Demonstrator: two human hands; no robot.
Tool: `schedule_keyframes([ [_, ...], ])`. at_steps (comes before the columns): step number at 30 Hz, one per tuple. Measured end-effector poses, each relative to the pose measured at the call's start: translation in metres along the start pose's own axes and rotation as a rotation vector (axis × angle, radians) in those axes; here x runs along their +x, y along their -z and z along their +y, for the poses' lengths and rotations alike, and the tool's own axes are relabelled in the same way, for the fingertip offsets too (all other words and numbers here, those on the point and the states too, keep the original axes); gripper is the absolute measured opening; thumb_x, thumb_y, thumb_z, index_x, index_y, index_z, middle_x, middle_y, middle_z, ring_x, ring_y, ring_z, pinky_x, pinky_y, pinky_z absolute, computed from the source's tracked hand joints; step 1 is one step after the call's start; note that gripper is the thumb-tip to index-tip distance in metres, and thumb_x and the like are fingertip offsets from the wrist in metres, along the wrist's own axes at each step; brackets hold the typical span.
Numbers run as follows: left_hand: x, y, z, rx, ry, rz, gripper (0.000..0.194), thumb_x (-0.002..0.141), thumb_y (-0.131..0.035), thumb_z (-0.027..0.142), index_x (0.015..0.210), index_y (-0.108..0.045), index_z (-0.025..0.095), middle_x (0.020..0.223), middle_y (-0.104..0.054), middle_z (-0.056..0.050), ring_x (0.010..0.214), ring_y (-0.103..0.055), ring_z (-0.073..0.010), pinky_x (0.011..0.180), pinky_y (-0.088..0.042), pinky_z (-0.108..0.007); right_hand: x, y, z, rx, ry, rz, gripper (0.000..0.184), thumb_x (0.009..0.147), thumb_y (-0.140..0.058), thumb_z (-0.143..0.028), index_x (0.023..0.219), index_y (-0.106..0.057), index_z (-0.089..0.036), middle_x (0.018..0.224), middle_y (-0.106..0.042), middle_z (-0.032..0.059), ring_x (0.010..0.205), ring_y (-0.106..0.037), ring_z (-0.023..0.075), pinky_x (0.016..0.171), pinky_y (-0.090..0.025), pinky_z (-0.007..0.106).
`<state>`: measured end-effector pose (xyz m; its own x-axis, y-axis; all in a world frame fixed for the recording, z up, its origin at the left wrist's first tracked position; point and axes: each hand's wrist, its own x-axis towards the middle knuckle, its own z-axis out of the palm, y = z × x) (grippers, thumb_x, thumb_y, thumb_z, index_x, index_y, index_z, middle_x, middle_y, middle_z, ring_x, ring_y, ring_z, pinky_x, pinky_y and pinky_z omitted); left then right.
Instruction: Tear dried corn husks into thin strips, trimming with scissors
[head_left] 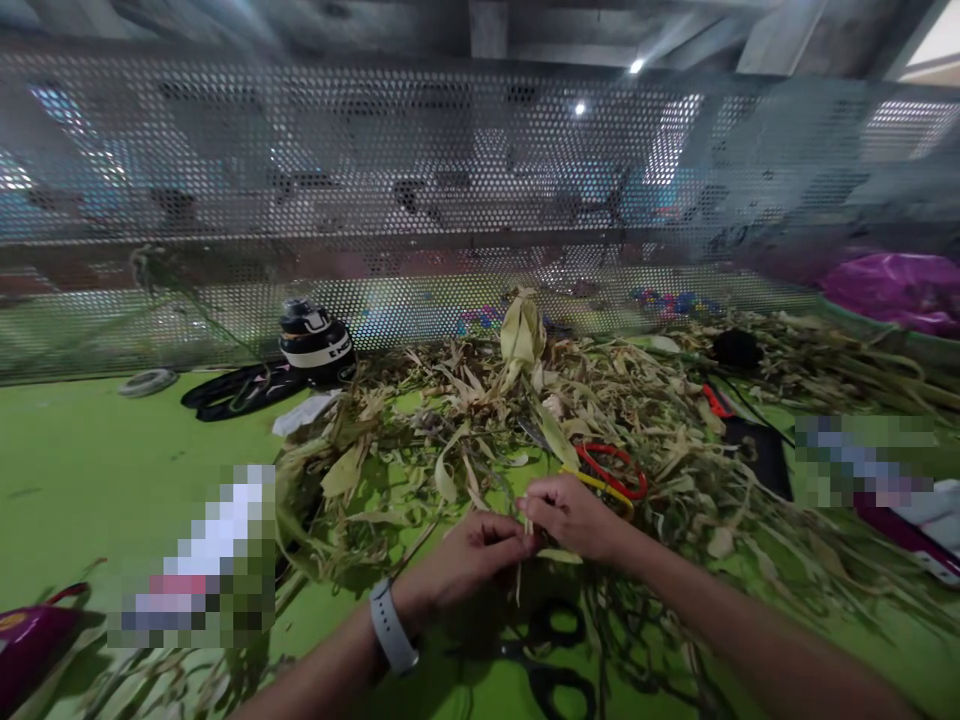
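My left hand (pixel 465 560), with a pale watch band on its wrist, and my right hand (pixel 574 515) meet low over the green table. The fingers of both are pinched together on a thin dried plant strip (pixel 518 582), whose lower end hangs beneath them; the gripped part is mostly hidden. Beside my right hand lie scissors with red and yellow handles (pixel 639 484), partly covered by leaves. Black-handled scissors (pixel 537 684) rest nearer me, below the hands. Beyond them spreads a heap of dried leaves and stalks (pixel 457 385), with a pale husk-like leaf bundle (pixel 522 338) upright in it.
A perforated screen (pixel 420 200) runs along the back of the green table (pixel 67 430). At left stand a black bottle (pixel 319 352) and a tape-like ring (pixel 127 387). A purple bag (pixel 896 285) and a flat black object (pixel 757 458) are at right.
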<state>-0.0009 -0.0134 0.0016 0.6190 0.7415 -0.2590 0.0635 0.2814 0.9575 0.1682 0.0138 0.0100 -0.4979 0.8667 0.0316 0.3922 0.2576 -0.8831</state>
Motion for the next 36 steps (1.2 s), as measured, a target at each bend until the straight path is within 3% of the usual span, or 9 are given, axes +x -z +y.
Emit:
schedule_keyframes([
  [2, 0.002, 0.000, -0.001, -0.087, 0.022, 0.055, 0.036, 0.072, -0.061, 0.047, 0.060, -0.054, 0.014, 0.050, -0.042, 0.006, 0.046, -0.038, -0.0065, 0.047, -0.029, -0.021, 0.001, 0.006, 0.000, 0.036, -0.015, -0.011, 0.036, 0.083, -0.043, -0.033, 0.050, -0.044, -0.017, 0.048, -0.037, -0.0048, 0.047, -0.033, 0.0088, 0.044, -0.025, 0.021],
  [5, 0.005, -0.003, 0.000, -0.309, 0.028, 0.228, 0.030, 0.071, -0.064, 0.044, 0.071, -0.058, 0.015, 0.055, -0.048, 0.005, 0.049, -0.043, -0.0061, 0.049, -0.033, -0.018, 0.002, 0.016, -0.001, 0.083, -0.052, 0.004, 0.044, 0.089, -0.031, -0.041, 0.056, -0.049, -0.017, 0.052, -0.045, -0.0021, 0.050, -0.041, 0.0109, 0.047, -0.032, 0.022],
  [8, 0.006, -0.006, 0.001, -0.476, 0.027, 0.306, 0.027, 0.074, -0.062, 0.043, 0.079, -0.059, 0.016, 0.062, -0.058, 0.003, 0.054, -0.051, -0.0083, 0.055, -0.040, -0.020, 0.001, 0.019, -0.002, 0.084, -0.088, -0.011, 0.045, 0.086, -0.038, -0.049, 0.055, -0.047, -0.018, 0.050, -0.042, -0.0034, 0.047, -0.039, 0.0103, 0.046, -0.030, 0.022],
  [16, 0.004, -0.003, 0.001, -0.450, 0.026, 0.128, 0.024, 0.076, -0.061, 0.039, 0.075, -0.056, 0.016, 0.053, -0.059, 0.002, 0.046, -0.050, -0.0082, 0.049, -0.038, -0.019, 0.003, 0.012, -0.006, 0.130, -0.142, -0.002, 0.038, 0.080, -0.050, -0.046, 0.056, -0.045, -0.017, 0.047, -0.036, -0.0066, 0.043, -0.033, 0.0070, 0.041, -0.025, 0.020],
  [24, 0.002, -0.004, 0.000, -0.330, -0.039, 0.164, 0.025, 0.077, -0.060, 0.040, 0.072, -0.057, 0.015, 0.052, -0.057, 0.002, 0.043, -0.046, -0.0065, 0.046, -0.036, -0.018, 0.005, 0.010, -0.005, 0.213, -0.164, 0.056, 0.040, 0.076, -0.053, -0.053, 0.058, -0.043, -0.018, 0.049, -0.039, -0.0065, 0.044, -0.036, 0.0071, 0.043, -0.032, 0.019],
  [30, 0.004, -0.007, 0.003, -0.467, -0.116, 0.206, 0.032, 0.079, -0.057, 0.037, 0.104, -0.054, 0.018, 0.069, -0.065, -0.002, 0.061, -0.060, -0.0125, 0.062, -0.045, -0.023, 0.006, 0.013, 0.000, 0.303, -0.236, 0.181, 0.053, 0.083, -0.030, -0.062, 0.057, -0.045, -0.018, 0.047, -0.041, -0.0034, 0.044, -0.040, 0.0102, 0.045, -0.035, 0.024],
  [32, 0.005, -0.007, 0.003, -0.488, -0.145, 0.274, 0.031, 0.079, -0.057, 0.037, 0.105, -0.052, 0.020, 0.071, -0.064, -0.001, 0.064, -0.061, -0.0128, 0.067, -0.045, -0.024, 0.005, 0.012, 0.000, 0.241, -0.206, 0.158, 0.052, 0.085, -0.028, -0.060, 0.057, -0.043, -0.019, 0.050, -0.041, -0.0026, 0.046, -0.040, 0.0112, 0.047, -0.034, 0.025],
  [36, 0.008, -0.007, -0.001, -0.420, -0.252, 0.416, 0.023, 0.079, -0.056, 0.039, 0.095, -0.053, 0.022, 0.073, -0.060, 0.001, 0.065, -0.057, -0.0117, 0.068, -0.044, -0.023, 0.001, 0.006, -0.005, -0.075, 0.037, 0.089, 0.040, 0.087, -0.038, -0.050, 0.063, -0.044, -0.019, 0.063, -0.044, -0.0010, 0.060, -0.041, 0.0129, 0.055, -0.033, 0.026],
])
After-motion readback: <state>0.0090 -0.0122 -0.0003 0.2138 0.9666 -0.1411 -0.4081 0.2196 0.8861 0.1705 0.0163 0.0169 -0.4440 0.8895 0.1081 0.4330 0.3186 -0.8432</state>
